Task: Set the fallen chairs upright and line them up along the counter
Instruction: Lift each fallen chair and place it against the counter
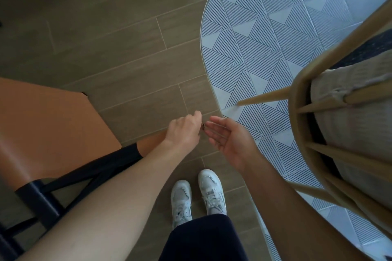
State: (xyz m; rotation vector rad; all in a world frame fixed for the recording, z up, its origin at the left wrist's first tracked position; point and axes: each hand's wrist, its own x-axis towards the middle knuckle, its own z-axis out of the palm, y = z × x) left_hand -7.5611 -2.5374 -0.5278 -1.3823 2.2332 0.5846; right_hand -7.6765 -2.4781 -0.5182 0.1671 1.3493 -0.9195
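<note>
Brown wood-look plank floor [127, 59], with a rounded patch of blue-and-white striped tile [265, 27] inset in it. Pale wooden spindle chair [301, 112] with a beige cushion [350, 116] sits over the patch, one leg tip on it. Tan-seated chair [42, 129] on a black frame is well clear of the patch, on the planks. Both hands are just off the patch's curved edge. Left hand [184, 129] is curled, pinching a small dark item [203, 126] I can't identify. Right hand [229, 140] is open, fingers straight, holding nothing.

A home or café dining area is suggested: a plank floor [127, 59] is met by a curved field of striped tiles [265, 27], and a spindle chair [297, 116] with cushion [350, 116] and a tan chair [42, 129] are seen.
</note>
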